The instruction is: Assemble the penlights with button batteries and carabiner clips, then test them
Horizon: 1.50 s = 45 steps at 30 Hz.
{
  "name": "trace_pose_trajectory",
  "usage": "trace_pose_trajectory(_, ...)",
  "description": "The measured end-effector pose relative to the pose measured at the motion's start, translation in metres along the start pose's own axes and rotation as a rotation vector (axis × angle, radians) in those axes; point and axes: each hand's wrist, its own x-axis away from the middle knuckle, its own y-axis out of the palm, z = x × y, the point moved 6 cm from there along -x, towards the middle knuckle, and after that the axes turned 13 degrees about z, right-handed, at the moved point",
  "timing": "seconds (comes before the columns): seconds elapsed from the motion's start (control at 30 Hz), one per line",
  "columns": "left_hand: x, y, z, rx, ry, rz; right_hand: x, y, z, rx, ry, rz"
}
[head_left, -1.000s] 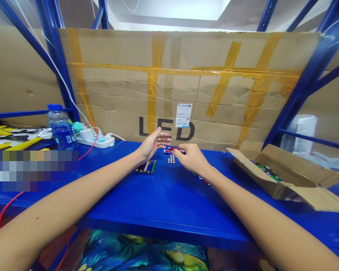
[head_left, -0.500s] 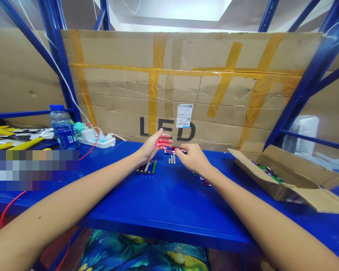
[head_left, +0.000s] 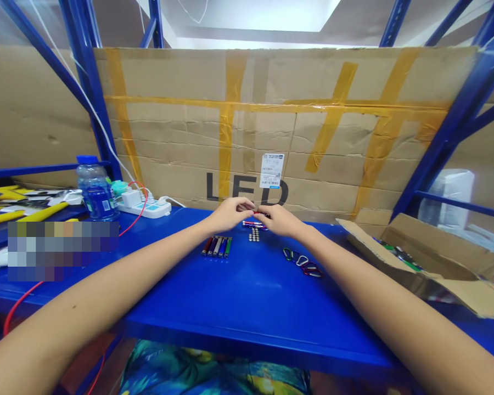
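Note:
Above the back of the blue table, my right hand [head_left: 279, 219] is closed round a slim red laser pointer [head_left: 263, 214], mostly covered by the fingers. My left hand [head_left: 230, 213] meets it from the left, fingers curled at the pointer's front end; a small red glow shows between the hands. Under them lies a purplish metal tube [head_left: 251, 224]. Just in front, small silver button cells [head_left: 254, 235] are set out in rows. Several slim tubes [head_left: 217, 247] in red, silver, blue and green lie side by side to the left. Coloured carabiners [head_left: 302, 260] lie to the right.
An open cardboard box [head_left: 411, 280] with slim coloured items stands at the right. On the left are a blue-capped bottle [head_left: 94, 189], a white power strip [head_left: 148, 208] and a red cable [head_left: 22, 302]. A large cardboard sheet [head_left: 181, 142] closes off the back.
My left hand, open with red light on its fingers before, has moved right and curled in against the pointer's front. My right hand keeps its hold. More of the carabiners shows.

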Motion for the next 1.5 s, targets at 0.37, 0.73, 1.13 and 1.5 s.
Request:
trace_pose_trajectory(0.37,-0.055,0.018,-0.060,-0.267,0.010,0.016,-0.034,0.036,0.065,0.100,0.201,-0.053)
trace_pose_trajectory(0.73,-0.061,0.035,-0.096,-0.281,-0.124,-0.139,-0.022,0.063,0.076,0.068,0.196,-0.194)
trace_pose_trajectory(1.13,-0.055,0.037,-0.102,-0.235,-0.193,-0.186,-0.019,0.056,0.070,0.076,0.203,-0.179)
trace_pose_trajectory(1.5,-0.055,0.039,-0.100,-0.291,-0.189,-0.159,-0.021,0.058,0.069,0.085,0.205,-0.145)
